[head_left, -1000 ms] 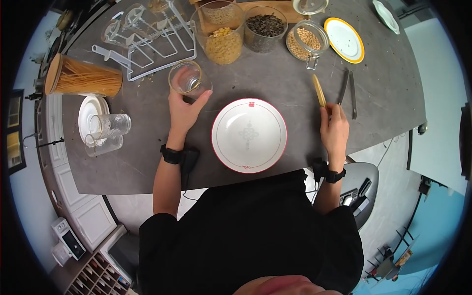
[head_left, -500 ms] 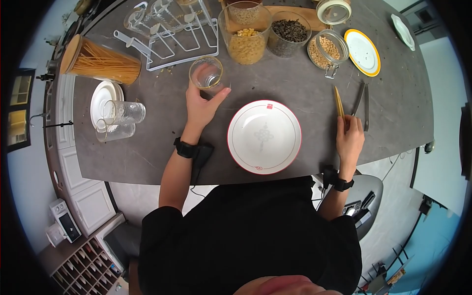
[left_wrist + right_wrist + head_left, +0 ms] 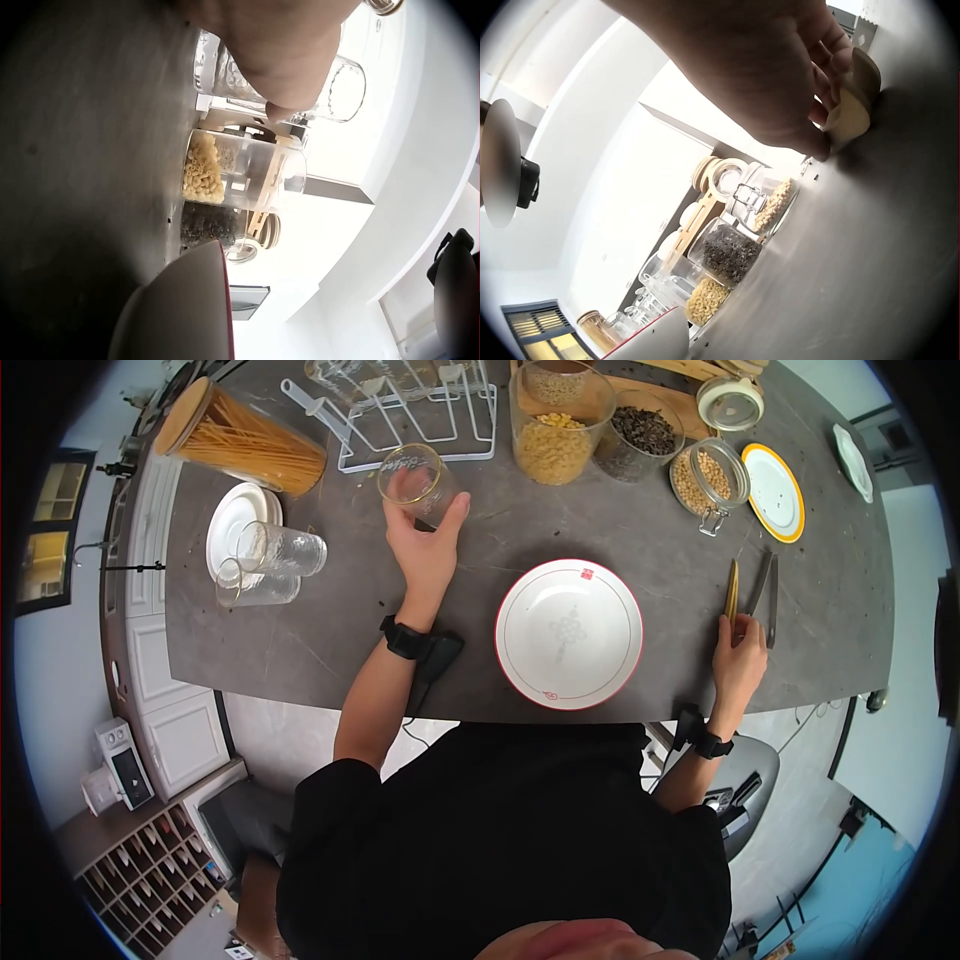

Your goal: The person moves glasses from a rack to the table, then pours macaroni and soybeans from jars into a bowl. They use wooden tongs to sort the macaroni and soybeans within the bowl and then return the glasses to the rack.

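Observation:
My left hand [image 3: 425,555] grips a clear glass [image 3: 420,470] with a gold rim, thumb on its right side and the other fingers behind it. In the left wrist view part of this glass [image 3: 346,88] shows past the hand. On the right, my right hand [image 3: 740,660] pinches wooden tongs [image 3: 733,588] low over the table; their flat rounded ends [image 3: 851,109] show in the right wrist view. Metal tongs [image 3: 770,595] lie right beside that hand. A white bowl [image 3: 570,630] with a red rim sits between both hands.
At the back stand a glass rack [image 3: 420,460], jars of pasta [image 3: 552,448], dark seeds [image 3: 645,432] and chickpeas [image 3: 700,475], and a yellow-rimmed plate [image 3: 775,490]. At left are a spaghetti jar [image 3: 250,445], white plates [image 3: 222,525] and two lying glasses [image 3: 285,550].
The head view has swung, so the table and both hands appear shifted to the right. Both hands keep their holds on the glass and the wooden tongs.

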### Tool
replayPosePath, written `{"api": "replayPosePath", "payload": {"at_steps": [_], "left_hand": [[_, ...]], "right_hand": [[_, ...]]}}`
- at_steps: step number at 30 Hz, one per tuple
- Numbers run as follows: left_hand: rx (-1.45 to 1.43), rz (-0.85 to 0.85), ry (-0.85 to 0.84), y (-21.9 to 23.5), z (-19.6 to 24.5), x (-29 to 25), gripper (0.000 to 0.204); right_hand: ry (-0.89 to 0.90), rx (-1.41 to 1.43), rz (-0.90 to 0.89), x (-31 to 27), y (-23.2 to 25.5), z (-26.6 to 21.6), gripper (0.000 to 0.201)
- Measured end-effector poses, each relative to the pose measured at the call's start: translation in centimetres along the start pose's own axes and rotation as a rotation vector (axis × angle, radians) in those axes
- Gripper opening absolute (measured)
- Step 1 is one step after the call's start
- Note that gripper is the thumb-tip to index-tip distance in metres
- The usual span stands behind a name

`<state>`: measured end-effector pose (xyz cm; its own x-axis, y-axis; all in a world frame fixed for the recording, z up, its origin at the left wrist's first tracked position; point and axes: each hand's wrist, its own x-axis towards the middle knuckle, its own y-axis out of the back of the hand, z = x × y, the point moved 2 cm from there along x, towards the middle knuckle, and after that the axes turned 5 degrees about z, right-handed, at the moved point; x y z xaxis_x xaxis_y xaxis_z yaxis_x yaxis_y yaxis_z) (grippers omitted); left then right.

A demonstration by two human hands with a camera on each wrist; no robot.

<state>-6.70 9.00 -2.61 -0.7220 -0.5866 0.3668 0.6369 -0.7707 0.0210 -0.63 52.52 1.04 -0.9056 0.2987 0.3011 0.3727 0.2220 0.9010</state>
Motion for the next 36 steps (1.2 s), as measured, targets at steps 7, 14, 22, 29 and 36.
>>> {"api": "replayPosePath", "payload": {"at_steps": [7, 14, 22, 29, 36], "left_hand": [[-0.003, 0.098, -0.009, 0.4, 0.0, 0.8, 0.078], [0.172, 0.219, -0.06, 3.1, -0.1, 2.3, 0.076], [0.185, 0.13, 0.02, 5.4, 2.8, 2.0, 0.069], [-0.385, -0.275, 0.285, 0.2, 9.0, 1.1, 0.064], [-0.42, -0.363, 0.288, 0.7, 11.3, 1.6, 0.048]], "right_hand": [[0.053, -0.039, 0.128, 1.1, 0.3, -0.2, 0.025], [0.148, 0.103, 0.138, 2.2, 0.3, -2.4, 0.02], [0.239, 0.536, -0.215, 2.5, 1.6, -11.4, 0.015], [0.6, 1.032, -0.571, 1.4, 1.2, -25.0, 0.074], [0.108, 1.475, -1.036, 1.9, -2.7, -27.3, 0.066]]}}
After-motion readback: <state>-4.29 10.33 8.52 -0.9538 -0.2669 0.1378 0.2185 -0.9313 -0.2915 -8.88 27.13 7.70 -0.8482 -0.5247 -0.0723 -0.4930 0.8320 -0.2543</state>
